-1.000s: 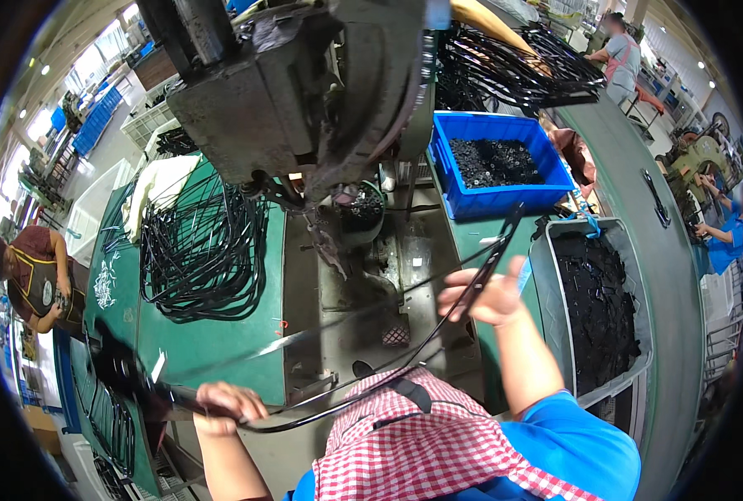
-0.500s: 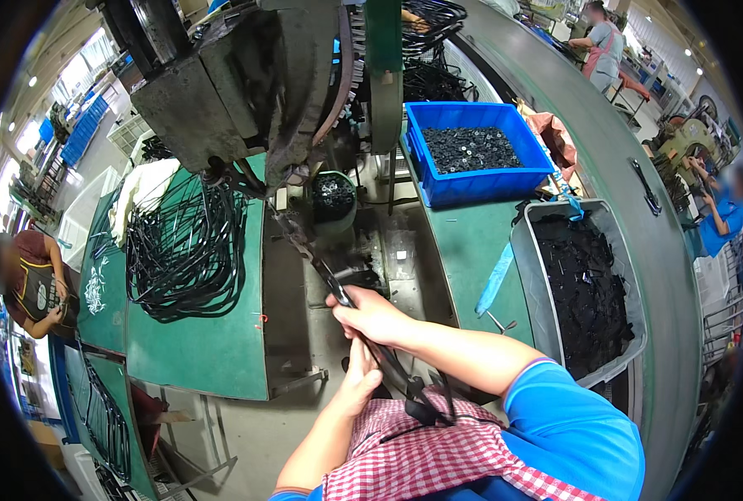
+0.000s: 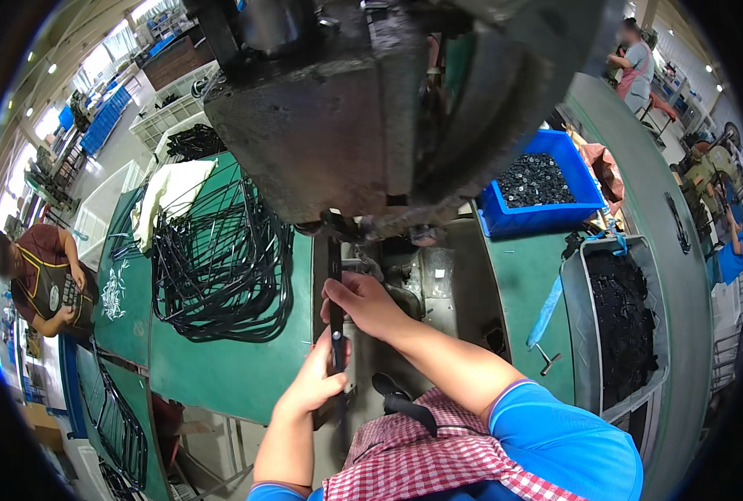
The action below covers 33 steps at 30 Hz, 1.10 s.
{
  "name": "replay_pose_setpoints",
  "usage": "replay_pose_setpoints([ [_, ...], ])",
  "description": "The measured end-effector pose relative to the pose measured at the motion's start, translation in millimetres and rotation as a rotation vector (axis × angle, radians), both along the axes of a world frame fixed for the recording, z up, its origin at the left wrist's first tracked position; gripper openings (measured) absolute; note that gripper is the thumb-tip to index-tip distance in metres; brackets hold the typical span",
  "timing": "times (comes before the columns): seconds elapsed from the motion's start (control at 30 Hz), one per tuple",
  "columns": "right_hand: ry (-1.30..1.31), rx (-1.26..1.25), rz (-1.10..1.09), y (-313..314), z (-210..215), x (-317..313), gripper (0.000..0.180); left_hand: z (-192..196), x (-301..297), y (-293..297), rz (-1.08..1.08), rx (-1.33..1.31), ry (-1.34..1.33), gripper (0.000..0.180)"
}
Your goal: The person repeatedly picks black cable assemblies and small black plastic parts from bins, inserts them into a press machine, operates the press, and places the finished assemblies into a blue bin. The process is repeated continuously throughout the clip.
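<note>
Rod [image 3: 335,275]: black, thin, upright in our view; its top end sits right under the press [image 3: 363,125], its lower end runs down between our hands.
Right hand [image 3: 361,302]: closed round the rod's upper part, just below the press head.
Left hand [image 3: 317,377]: closed round the rod lower down, near our checked apron [image 3: 421,455].
Progress: we judge the rod is placed at the press and being steadied; whether the pressing itself is done we cannot tell.
Done or waiting: a heap of black wire frames [image 3: 221,259] lies on the green table [image 3: 229,367] to our left; which stage they are at we cannot tell.
Bins: a blue bin [image 3: 547,213] of small dark parts stands beyond our right arm; a grey tray [image 3: 578,334] of black pieces sits at far right.
Others: a person [image 3: 41,275] works at the left edge, well apart from us; more people sit far right.
</note>
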State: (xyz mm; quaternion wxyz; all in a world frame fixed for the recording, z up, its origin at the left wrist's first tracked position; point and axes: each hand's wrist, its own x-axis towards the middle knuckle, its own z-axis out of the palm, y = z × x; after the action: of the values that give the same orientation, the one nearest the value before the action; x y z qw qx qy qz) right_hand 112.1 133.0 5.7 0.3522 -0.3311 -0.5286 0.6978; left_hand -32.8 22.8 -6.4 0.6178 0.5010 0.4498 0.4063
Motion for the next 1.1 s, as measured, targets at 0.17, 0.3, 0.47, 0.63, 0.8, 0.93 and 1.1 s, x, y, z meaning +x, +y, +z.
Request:
replay_pose_setpoints([
  [0.17, 0.123, -0.047, -0.059, -30, 8, -5, 0.03, 26, -39, 0, -0.274, -0.049, 0.028, 0.088],
  [0.3, 0.114, -0.127, -0.119, -24, 3, 0, 0.035, 45, -32, 12, -0.375, -0.126, -0.096, 0.081],
  [0.47, 0.115, -0.117, -0.188, -19, 3, 1, 0.036, 48, -29, 18, -0.334, -0.192, -0.211, 0.075],
  [0.63, 0.134, -0.135, -0.185, -19, 0, -5, 0.039, 38, -33, 15, -0.33, -0.162, -0.145, 0.073],
  [0.8, 0.077, -0.074, -0.229, -17, -8, -9, 0.033, 44, -39, 23, -0.399, -0.144, -0.105, 0.071],
  [0.93, 0.122, -0.145, -0.201, -18, -13, -3, 0.036, 29, -42, 27, -0.457, -0.164, -0.101, 0.072],
  [1.1, 0.267, -0.294, -0.069, -11, -44, 34, 0.06, 20, -39, 17, -0.316, -0.208, -0.076, 0.081],
])
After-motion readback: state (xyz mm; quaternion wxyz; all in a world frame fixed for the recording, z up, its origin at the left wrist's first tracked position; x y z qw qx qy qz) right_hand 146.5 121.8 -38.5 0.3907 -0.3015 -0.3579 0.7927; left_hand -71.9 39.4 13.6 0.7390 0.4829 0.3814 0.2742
